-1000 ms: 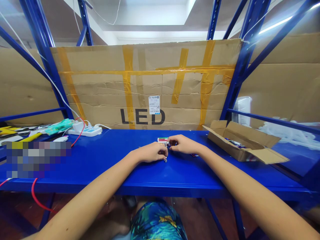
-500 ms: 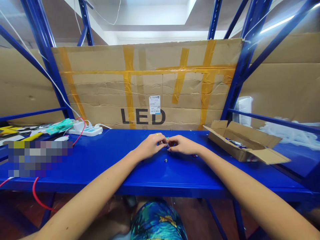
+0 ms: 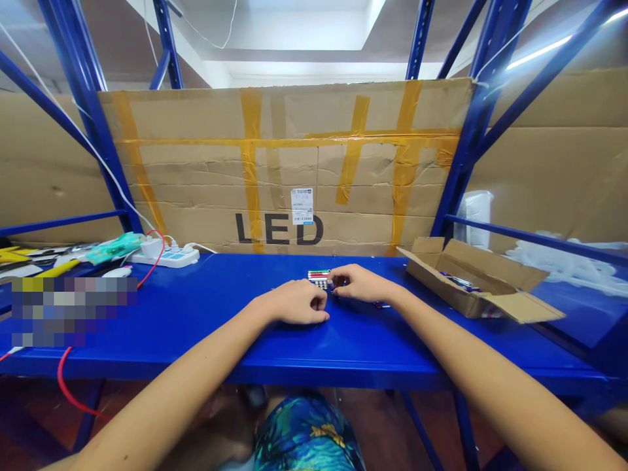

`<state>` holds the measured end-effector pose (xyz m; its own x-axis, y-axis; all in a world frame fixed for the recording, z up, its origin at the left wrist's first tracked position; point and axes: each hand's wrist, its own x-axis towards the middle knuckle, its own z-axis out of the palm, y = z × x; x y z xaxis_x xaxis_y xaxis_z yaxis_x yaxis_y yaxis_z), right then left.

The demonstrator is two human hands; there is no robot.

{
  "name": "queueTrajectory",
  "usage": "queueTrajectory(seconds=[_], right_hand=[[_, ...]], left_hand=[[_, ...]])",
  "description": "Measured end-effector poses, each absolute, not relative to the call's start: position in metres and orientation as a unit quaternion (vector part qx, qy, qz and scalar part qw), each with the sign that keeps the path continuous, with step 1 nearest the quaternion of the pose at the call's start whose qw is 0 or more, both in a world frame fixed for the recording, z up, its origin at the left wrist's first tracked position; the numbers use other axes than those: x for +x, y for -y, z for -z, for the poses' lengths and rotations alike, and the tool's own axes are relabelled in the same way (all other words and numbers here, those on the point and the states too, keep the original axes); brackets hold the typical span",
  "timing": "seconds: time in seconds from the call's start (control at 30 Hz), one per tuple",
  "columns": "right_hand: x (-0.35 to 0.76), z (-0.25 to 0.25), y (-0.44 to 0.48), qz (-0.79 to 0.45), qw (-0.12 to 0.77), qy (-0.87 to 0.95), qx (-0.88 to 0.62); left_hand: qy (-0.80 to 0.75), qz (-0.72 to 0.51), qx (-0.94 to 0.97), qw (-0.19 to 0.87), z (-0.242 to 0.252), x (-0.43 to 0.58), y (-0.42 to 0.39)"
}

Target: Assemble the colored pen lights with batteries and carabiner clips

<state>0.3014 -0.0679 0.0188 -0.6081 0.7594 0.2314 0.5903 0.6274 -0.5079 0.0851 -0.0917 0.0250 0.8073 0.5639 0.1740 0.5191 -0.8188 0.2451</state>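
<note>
My left hand [image 3: 300,303] rests low on the blue tabletop with its fingers curled and the thumb close to them. It covers the spot where a small shiny metal piece lay; what its fingertips hold is hidden. Just right of it, my right hand [image 3: 364,284] pinches a small dark, shiny part [image 3: 331,286], too small to make out its kind. Behind the left hand lie thin red and green stick-like items [image 3: 318,274], with a cluster of small silvery round pieces [image 3: 321,284] in front of them.
An open cardboard box [image 3: 464,278] with pen-like items inside stands at the right. A white power strip [image 3: 169,255], a red cable [image 3: 63,376] and tools with yellow handles [image 3: 63,269] occupy the left. A large cardboard sheet [image 3: 206,176] closes off the back.
My left hand has drawn back from the right hand and come down nearer to me, over the small metal piece. The red and green items now show. My right hand has barely moved.
</note>
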Motion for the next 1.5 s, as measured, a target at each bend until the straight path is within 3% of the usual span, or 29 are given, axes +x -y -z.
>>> queueTrajectory(seconds=[0.17,0.47,0.9,1.17,1.5], right_hand=[[0.299,-0.02,0.071,-0.197,0.209,0.883,-0.371],[0.299,-0.015,0.068,-0.193,0.23,0.882,-0.364],[0.291,-0.008,0.068,-0.135,0.358,0.862,-0.332],[0.286,-0.008,0.073,-0.003,0.381,0.871,-0.309],[0.288,-0.006,0.073,0.042,0.371,0.896,-0.242]], left_hand=[[-0.295,-0.124,0.943,0.087,-0.019,0.088,0.089],[-0.326,-0.34,0.872,0.135,-0.016,0.084,0.067],[-0.349,-0.393,0.839,0.143,-0.02,0.086,0.071],[-0.315,-0.397,0.847,0.161,-0.016,0.084,0.068],[-0.31,-0.394,0.85,0.165,-0.016,0.083,0.072]])
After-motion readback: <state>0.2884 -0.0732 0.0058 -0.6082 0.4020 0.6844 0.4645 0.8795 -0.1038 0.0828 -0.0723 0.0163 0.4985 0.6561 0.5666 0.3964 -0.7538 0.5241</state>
